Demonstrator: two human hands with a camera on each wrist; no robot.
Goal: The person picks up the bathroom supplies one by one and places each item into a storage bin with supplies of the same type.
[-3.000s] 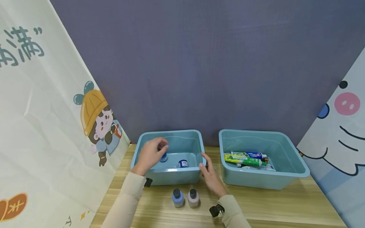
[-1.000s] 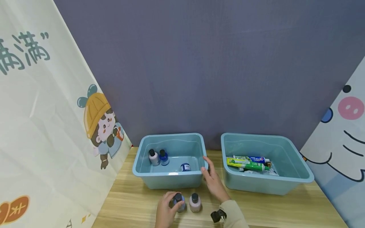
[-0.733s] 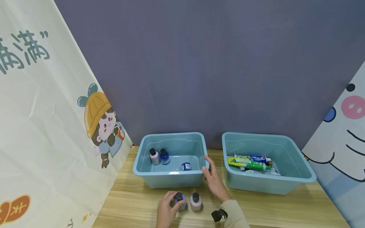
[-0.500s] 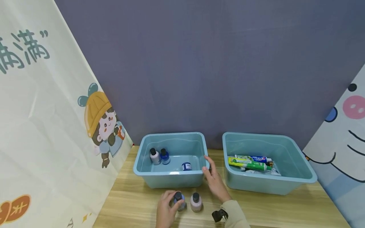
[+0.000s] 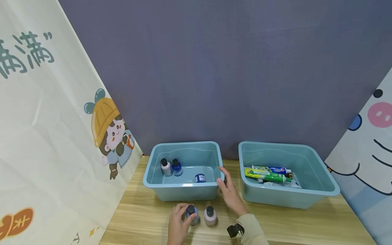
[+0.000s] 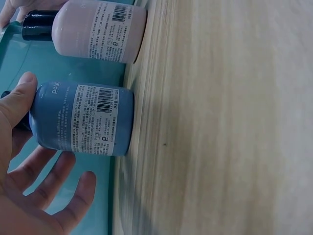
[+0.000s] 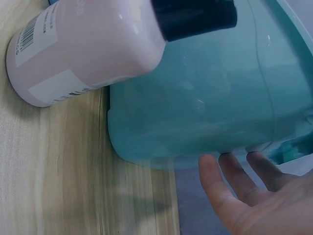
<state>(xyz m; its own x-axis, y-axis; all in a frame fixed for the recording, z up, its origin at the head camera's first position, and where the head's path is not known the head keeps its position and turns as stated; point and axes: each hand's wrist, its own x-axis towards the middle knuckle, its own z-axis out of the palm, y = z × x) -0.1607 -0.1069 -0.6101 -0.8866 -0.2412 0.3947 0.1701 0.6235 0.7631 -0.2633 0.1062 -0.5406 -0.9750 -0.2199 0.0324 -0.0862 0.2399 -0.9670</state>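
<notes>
My left hand pinches the blue bottle near its black cap, thumb on one side. The bottle stands upright on the wooden table, its lower fingers spread beside it in the left wrist view. Just right of it stands a pale pink bottle, also black-capped. My right hand rests at the right front corner of the left blue bin, thumb and forefinger on the rim. In that bin stand a pale pink bottle and a dark blue bottle; a small blue-and-white labelled item is near the front wall.
A second blue bin sits to the right, across a narrow gap, with several toothpaste tubes inside. A dark cloth wall rises behind both bins. The wooden table has printed sheets at its sides.
Three seconds ago my left hand was inside the left bin; it has come back to the blue bottle in front and holds it there over the last second. My right hand stays at the rim.
</notes>
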